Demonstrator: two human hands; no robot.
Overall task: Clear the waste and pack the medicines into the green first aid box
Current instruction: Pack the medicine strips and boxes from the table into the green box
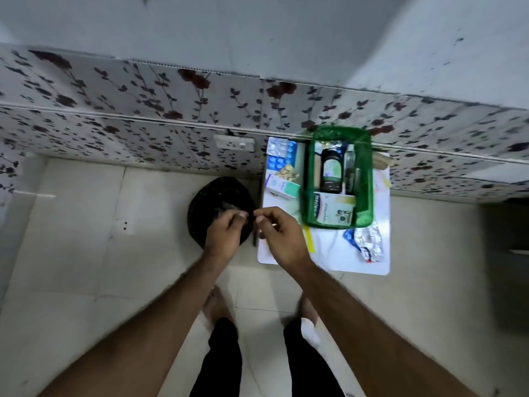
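**Hands meet over the black bin**

Beside the small white table point(329, 253), both hands hover above the black waste bin point(200, 207) on the tiled floor. Left hand point(226, 233) and right hand point(279, 233) are curled, fingertips pinched nearly together; whether they grip anything I cannot tell (too small and blurred). On the table stands the green first aid box point(366, 179), holding a dark bottle point(332, 170) and a white carton point(333, 209) whose lettering is unreadable. Blister strips point(279, 154) lie left of it, a foil strip point(369, 243) in front.
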